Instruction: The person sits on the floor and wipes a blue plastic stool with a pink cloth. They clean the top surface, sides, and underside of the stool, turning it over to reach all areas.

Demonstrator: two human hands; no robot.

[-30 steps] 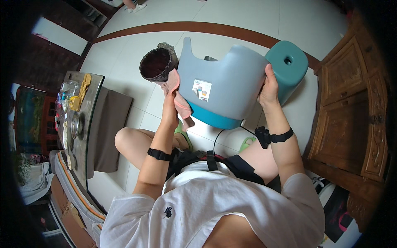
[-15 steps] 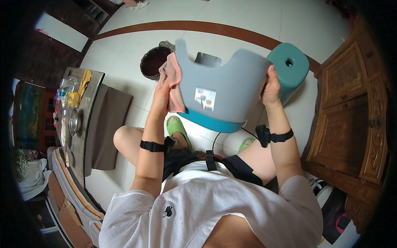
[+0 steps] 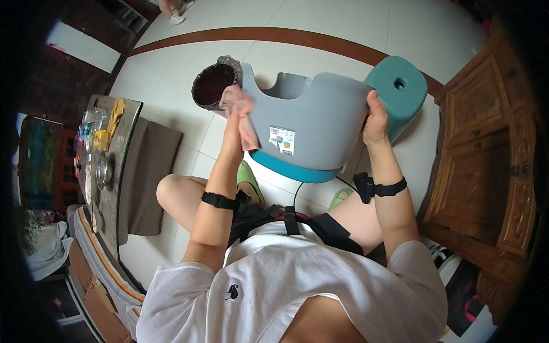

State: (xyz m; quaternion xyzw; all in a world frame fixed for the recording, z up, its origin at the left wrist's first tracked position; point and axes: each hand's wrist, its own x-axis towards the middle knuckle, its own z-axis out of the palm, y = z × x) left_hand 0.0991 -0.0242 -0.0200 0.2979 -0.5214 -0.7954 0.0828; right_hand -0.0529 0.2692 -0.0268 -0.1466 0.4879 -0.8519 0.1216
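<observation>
A grey plastic tub with a teal base stands tilted in front of me. Its top rim has a wide scooped cut-out, and a white label is stuck to the near side. My left hand is closed on a pink cloth, which lies against the tub's left edge. On the right edge, my right hand grips the tub with the thumb up along the wall; its other fingers are mostly hidden behind.
A dark-lined waste bin stands just beyond the cloth. Right of the tub is a teal stool with a hole in its top. A wooden cabinet flanks my right, a glass-topped table my left. Another person's foot shows far off.
The tub has tipped slightly, so more of its inside shows. My left hand and the cloth have shifted a little along its left edge. The right hand keeps its grip.
</observation>
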